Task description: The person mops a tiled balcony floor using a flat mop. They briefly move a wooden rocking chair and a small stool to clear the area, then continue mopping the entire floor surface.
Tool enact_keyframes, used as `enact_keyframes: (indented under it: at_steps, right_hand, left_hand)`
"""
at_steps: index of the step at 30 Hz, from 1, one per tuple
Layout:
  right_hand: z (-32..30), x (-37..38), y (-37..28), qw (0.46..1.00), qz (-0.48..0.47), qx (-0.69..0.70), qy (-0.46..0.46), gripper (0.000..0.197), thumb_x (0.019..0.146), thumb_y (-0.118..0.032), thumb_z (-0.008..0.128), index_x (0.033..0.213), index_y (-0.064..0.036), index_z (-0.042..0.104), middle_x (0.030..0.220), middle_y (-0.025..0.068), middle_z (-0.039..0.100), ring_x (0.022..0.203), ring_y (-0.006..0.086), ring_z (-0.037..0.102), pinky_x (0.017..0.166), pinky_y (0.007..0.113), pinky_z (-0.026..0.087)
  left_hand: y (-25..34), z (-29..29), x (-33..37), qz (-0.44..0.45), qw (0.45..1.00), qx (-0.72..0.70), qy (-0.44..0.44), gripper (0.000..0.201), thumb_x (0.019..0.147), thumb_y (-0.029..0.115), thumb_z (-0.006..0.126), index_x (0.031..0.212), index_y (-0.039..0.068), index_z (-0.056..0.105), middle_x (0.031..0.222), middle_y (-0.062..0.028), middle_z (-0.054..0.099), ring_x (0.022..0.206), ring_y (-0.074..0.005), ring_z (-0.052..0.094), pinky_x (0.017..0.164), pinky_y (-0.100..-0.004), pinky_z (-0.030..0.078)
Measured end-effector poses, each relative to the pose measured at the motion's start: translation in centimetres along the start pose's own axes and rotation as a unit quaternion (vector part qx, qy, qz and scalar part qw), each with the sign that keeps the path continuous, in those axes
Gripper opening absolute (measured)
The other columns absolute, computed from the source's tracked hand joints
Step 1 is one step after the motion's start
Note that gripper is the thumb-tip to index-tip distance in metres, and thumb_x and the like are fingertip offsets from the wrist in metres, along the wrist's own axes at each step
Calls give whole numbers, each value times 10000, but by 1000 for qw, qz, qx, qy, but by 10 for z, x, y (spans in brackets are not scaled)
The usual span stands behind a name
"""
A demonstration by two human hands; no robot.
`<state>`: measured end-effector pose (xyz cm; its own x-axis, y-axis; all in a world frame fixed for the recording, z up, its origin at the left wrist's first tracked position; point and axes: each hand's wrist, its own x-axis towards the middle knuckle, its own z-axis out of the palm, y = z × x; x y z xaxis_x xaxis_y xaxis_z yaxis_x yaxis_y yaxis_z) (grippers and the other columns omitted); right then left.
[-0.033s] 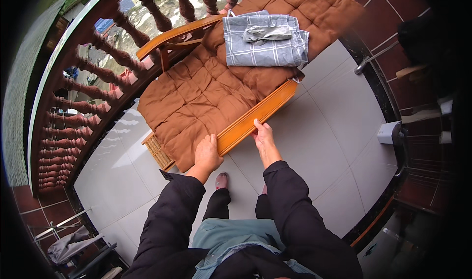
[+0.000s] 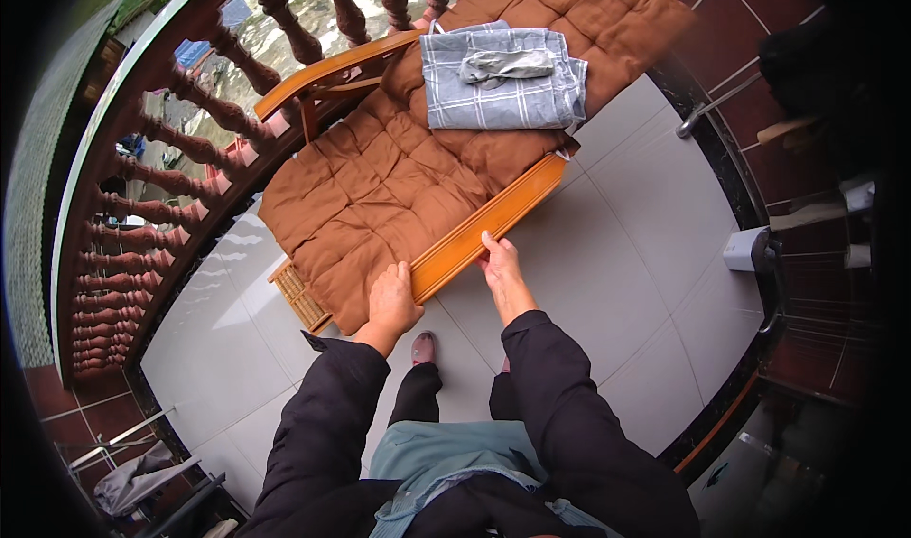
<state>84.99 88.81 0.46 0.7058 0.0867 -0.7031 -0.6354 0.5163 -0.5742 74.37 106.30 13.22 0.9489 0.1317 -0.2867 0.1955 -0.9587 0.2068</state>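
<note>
1. Grey tiled floor [image 2: 645, 244]: wooden chair [image 2: 300, 293] stands on it, near the balustrade [image 2: 228, 119].
2. Brown quilted cushion [image 2: 370, 192]: spread along the chair.
3. Wooden armrest [image 2: 495, 220]: on the chair's near side, beside the cushion, between both hands.
4. Checked grey cloth [image 2: 451, 106]: folded on the cushion.
5. Left hand [image 2: 393, 299]: curled closed over the armrest's near end.
6. Right hand [image 2: 501, 265]: partly closed on the armrest's outer edge, thumb uppermost; other fingers mostly hidden.
7. Small grey cloth [image 2: 508, 66]: crumpled atop the checked one.
</note>
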Motion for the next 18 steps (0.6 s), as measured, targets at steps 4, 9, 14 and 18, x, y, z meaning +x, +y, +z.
enact_keyframes:
  at_steps: [4, 9, 14, 18]
  right_hand:
    - [7, -6, -2, 1000, 12, 4, -4, 245, 930, -214, 668, 1100, -60, 582, 1032, 68, 659, 882, 204, 650, 743, 413, 555]
    - [16, -17, -16, 999, 42, -8, 17, 242, 939, -211, 656, 1108, -58, 575, 1048, 68, 655, 884, 195, 644, 763, 393, 548]
    - [21, -23, -24, 998, 57, 11, 23, 227, 949, -203, 639, 1107, -55, 572, 1043, 69, 651, 884, 196, 642, 764, 397, 551]
    - [23, -26, -31, 997, 69, -7, 28, 221, 952, -198, 634, 1101, -46, 573, 1027, 61, 649, 872, 188, 638, 760, 388, 551]
  left_hand:
    - [0, -17, 2, -1, 999, -30, -18, 592, 610, 122, 775, 1116, 17, 486, 1045, -191, 551, 1018, -372, 557, 886, -426, 480]
    - [2, -37, 9, 7, 999, -43, -24, 552, 603, 115, 764, 1073, 9, 496, 1013, -197, 554, 983, -384, 559, 870, -431, 478]
    - [-2, -46, 14, 34, 999, -12, -11, 680, 540, 191, 834, 1120, 28, 518, 969, -137, 556, 924, -321, 574, 814, -412, 460]
    - [-3, -51, 20, 21, 999, -19, -39, 734, 541, 224, 856, 1159, 27, 512, 983, -124, 553, 956, -305, 571, 837, -406, 429]
